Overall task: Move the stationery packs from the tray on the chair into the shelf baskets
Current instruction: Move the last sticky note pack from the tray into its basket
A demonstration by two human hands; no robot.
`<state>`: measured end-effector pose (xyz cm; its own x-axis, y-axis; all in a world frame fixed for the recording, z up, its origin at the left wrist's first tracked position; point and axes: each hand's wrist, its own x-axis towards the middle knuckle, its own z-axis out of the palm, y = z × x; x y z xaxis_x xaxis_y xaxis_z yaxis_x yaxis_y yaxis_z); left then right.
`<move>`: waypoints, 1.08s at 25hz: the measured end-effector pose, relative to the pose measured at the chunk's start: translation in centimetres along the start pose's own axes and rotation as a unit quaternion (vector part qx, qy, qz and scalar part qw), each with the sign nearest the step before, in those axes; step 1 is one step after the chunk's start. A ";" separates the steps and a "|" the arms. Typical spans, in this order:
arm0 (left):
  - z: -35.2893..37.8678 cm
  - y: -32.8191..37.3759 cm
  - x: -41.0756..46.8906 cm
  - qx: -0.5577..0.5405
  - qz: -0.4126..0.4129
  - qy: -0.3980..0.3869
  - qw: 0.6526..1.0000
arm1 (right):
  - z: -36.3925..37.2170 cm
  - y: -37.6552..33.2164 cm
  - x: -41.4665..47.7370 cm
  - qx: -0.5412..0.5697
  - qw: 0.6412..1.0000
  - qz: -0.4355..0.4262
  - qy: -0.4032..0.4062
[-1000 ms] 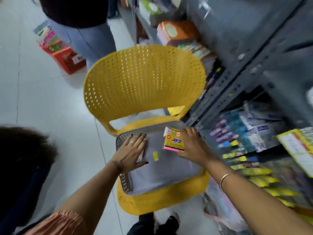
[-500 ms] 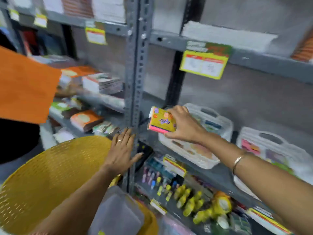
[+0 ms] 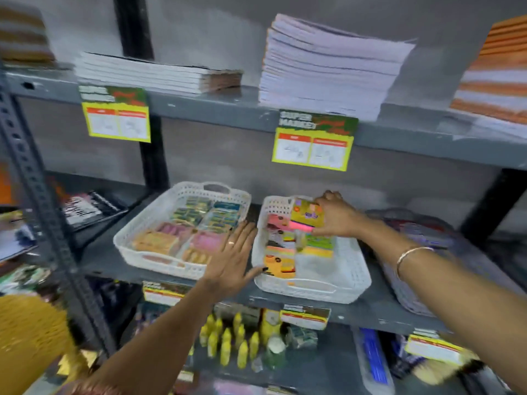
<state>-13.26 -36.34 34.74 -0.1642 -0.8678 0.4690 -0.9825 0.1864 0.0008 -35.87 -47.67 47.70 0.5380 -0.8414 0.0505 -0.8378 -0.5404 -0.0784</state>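
My right hand [image 3: 338, 216] grips a yellow stationery pack with a pink edge [image 3: 306, 216] over the back of the middle white basket [image 3: 336, 292] on the grey shelf. That basket holds several colourful sticky-note packs along its left and back. My left hand [image 3: 232, 258] is flat and open, fingers spread, between this basket and the left white basket [image 3: 128, 246], its thumb touching the middle basket's front left corner. The left basket is filled with several small packs. The yellow chair [image 3: 28, 337] shows only at the lower left edge; the tray is out of view.
A third, greyish basket [image 3: 407, 295] sits to the right under my right forearm. Stacks of notebooks [image 3: 328, 67] lie on the shelf above, with yellow price tags [image 3: 312, 146] on its edge. Yellow glue bottles [image 3: 228, 340] stand on the shelf below. A grey upright post [image 3: 42, 195] rises at left.
The view swung from the chair and tray up to the shelf. My right hand carried the yellow pack up and over the middle basket. My left hand left the tray and reached the shelf.
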 end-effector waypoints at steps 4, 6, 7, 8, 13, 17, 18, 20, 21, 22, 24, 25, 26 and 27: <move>1.8 1.0 -1.6 -0.057 -0.007 -0.038 0.998 | 3.8 4.8 -2.0 0.017 0.998 0.040 -0.054; 2.9 0.8 -2.6 -0.063 -0.018 -0.066 0.996 | 5.6 5.8 -2.4 0.023 0.995 0.042 -0.083; 3.5 0.7 -3.1 -0.063 -0.026 -0.080 0.994 | 6.4 6.1 -2.4 0.025 0.995 0.041 -0.091; 4.1 0.5 -3.5 -0.060 -0.036 -0.099 0.993 | 7.0 6.2 -2.4 0.024 0.995 0.037 -0.094; 6.2 0.1 -3.7 -0.038 -0.040 -0.155 0.986 | 8.9 5.8 -2.1 0.008 0.993 0.022 -0.120; 6.8 0.1 -3.4 -0.039 -0.016 -0.159 0.986 | 10.3 5.7 -1.7 -0.003 0.987 0.021 -0.159; 6.9 0.1 -3.4 -0.036 -0.014 -0.159 0.986 | 10.5 5.8 -1.6 -0.007 0.986 0.022 -0.163; 7.0 0.0 -3.4 -0.036 -0.016 -0.158 0.987 | 10.8 6.0 -1.5 -0.016 0.984 0.027 -0.178; 7.0 -0.1 -3.4 -0.038 -0.016 -0.157 0.987 | 11.1 6.0 -1.5 -0.018 0.982 0.031 -0.188; 7.1 -0.1 -3.5 -0.041 -0.014 -0.157 0.987 | 11.3 6.0 -1.4 -0.020 0.980 0.035 -0.197; 7.1 -0.1 -3.5 -0.042 -0.010 -0.158 0.987 | 11.7 6.0 -1.4 -0.022 0.976 0.041 -0.213; 7.1 -0.2 -3.6 -0.040 -0.008 -0.158 0.987 | 11.8 6.0 -1.4 -0.022 0.975 0.043 -0.217; 7.1 -0.2 -3.6 -0.038 -0.007 -0.159 0.986 | 11.9 6.0 -1.3 -0.023 0.974 0.042 -0.220; 7.2 -0.2 -3.5 -0.036 -0.007 -0.156 0.987 | 11.8 6.0 -1.3 -0.026 0.974 0.040 -0.223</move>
<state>-13.14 -36.63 26.73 -0.1814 -0.9681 0.1729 -0.9777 0.1964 0.0741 -40.51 -49.79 35.41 0.4475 -0.8036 -0.3924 -0.8764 -0.4814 -0.0136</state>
